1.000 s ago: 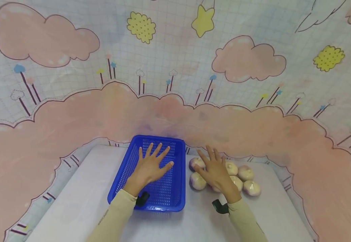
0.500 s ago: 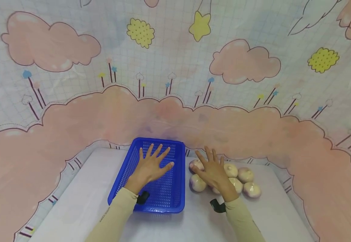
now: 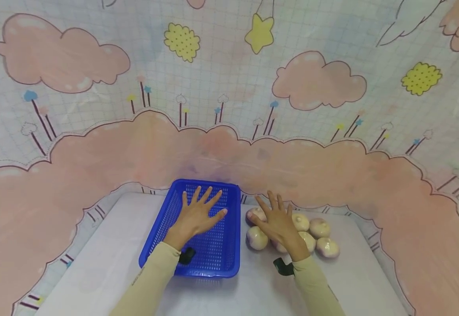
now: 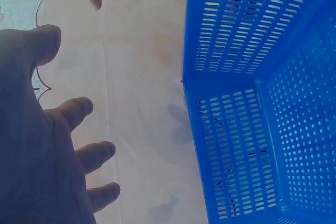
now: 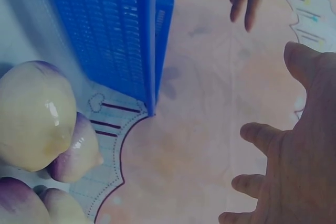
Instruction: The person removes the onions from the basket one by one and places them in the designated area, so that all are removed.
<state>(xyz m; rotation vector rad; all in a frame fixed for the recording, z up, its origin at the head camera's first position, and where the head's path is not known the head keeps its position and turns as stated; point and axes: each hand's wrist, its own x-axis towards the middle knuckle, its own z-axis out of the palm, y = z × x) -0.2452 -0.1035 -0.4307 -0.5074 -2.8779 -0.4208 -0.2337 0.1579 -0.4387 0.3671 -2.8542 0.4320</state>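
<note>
My left hand (image 3: 193,219) hovers over the blue plastic basket (image 3: 237,237), fingers spread, holding nothing. In the left wrist view its fingers (image 4: 97,156) stand apart from the slotted basket wall (image 4: 231,24). To the right, my right hand (image 3: 280,224) spreads its fingers above a group of round, glossy, cream-and-purple turnips (image 3: 258,238). It grips none of them and hides part of the group in the head view. The right wrist view shows a big turnip (image 5: 37,114) with a small pointed tip, well away from the right fingers (image 5: 260,135).
A white table (image 3: 95,263) bears the basket and turnips. Cloth printed with clouds (image 3: 320,79) and stars rises behind it. Dark wrist-camera mounts (image 3: 283,266) stick out near both wrists.
The head view has shifted slightly, so the scene sits a little lower than a second ago. Both hands keep their spread pose; the basket and turnips stay in place.
</note>
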